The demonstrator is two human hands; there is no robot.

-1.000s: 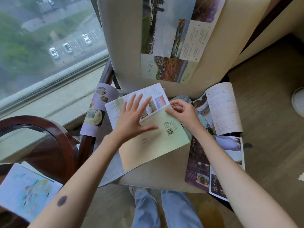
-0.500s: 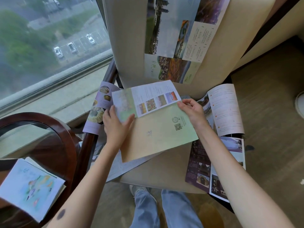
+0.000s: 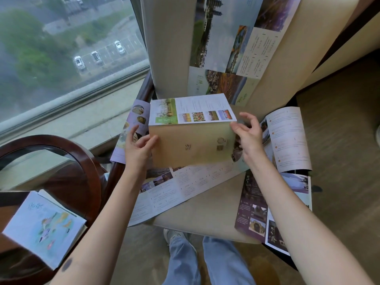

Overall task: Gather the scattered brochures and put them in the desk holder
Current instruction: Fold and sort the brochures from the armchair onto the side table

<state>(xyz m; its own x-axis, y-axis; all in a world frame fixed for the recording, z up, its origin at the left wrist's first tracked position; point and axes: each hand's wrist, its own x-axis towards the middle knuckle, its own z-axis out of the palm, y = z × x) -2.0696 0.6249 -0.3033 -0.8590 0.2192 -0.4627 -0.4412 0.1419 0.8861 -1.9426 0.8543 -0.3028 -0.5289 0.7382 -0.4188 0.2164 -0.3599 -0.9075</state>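
A folded tan and green brochure (image 3: pixel 191 136) is lifted off the beige chair seat (image 3: pixel 205 210), held between both hands. My left hand (image 3: pixel 137 149) pinches its left edge and my right hand (image 3: pixel 246 132) pinches its right edge with the other fingers spread. Under it lies a long unfolded white brochure (image 3: pixel 181 188). A purple food brochure (image 3: pixel 133 128) hangs over the left armrest, a white text brochure (image 3: pixel 287 138) curls at the right, and a dark purple brochure (image 3: pixel 263 210) lies at the seat's front right. Another brochure (image 3: pixel 232 48) leans on the chair back. No desk holder is in view.
A round dark wooden table (image 3: pixel 67 171) stands at the left with a stack of pale blue booklets (image 3: pixel 45 227) on it. A window (image 3: pixel 61 48) and its sill run behind. Carpet floor (image 3: pixel 339 140) lies to the right. My legs in jeans (image 3: pixel 205 262) are below the seat.
The tan brochure has been lifted off the seat and turned square to me. My left hand shifted from pressing on top to pinching its left edge, uncovering the long white brochure beneath.
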